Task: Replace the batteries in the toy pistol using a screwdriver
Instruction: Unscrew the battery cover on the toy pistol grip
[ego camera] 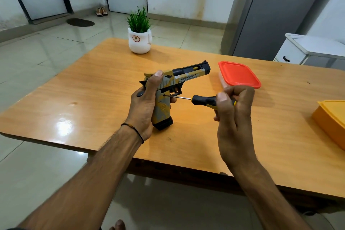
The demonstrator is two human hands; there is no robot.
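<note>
Over the middle of the wooden table point(93, 84), my left hand point(144, 106) grips the yellow-and-grey plastic toy pistol point(173, 82) upright. My right hand point(234, 106) pinches the black-and-yellow screwdriver point(207, 100), tip in the grip's screw. I judge I'm loosening the battery cover; next needs steady turning.

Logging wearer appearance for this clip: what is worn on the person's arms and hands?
No gloves or sleeves show. The left hand has at its wrist a thin dark thread band with a small orange bit. The right hand and wrist wear nothing.
</note>
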